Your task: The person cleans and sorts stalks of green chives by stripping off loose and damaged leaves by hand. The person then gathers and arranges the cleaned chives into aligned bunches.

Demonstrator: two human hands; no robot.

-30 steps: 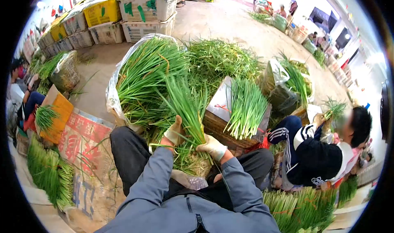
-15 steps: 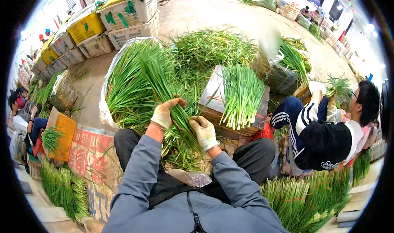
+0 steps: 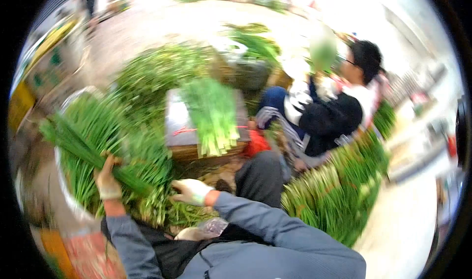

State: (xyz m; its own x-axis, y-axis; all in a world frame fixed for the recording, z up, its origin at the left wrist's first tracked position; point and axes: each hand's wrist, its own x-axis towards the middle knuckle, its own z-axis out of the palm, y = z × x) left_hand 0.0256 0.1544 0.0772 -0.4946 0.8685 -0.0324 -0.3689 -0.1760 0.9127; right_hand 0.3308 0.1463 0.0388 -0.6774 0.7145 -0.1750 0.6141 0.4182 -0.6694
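Observation:
My left hand (image 3: 108, 180), in a pale glove, is closed around a bunch of garlic chives (image 3: 81, 146). The bunch slants, its leaves up to the left and its stalk end down to the right. My right hand (image 3: 191, 191), gloved too, is just right of the stalk end with its fingers drawn together; blur hides what they hold, if anything. Under the bunch is a white-rimmed sack (image 3: 63, 173) full of loose chives (image 3: 91, 114). Beyond my right hand, an aligned pile of chives (image 3: 211, 117) lies on a box with a board top (image 3: 178, 119), near a red band.
A heap of loose greens (image 3: 160, 70) lies behind the sack. To the right sits a co-worker (image 3: 334, 107) in a dark jacket. Tied chive bundles (image 3: 334, 190) stand in a row at my right. Stacked crates (image 3: 51, 72) are at the far left.
My view has swung right, blurring the picture. The chive bunch has tipped left, lying flatter. My right hand has come away from the stalks, to their right.

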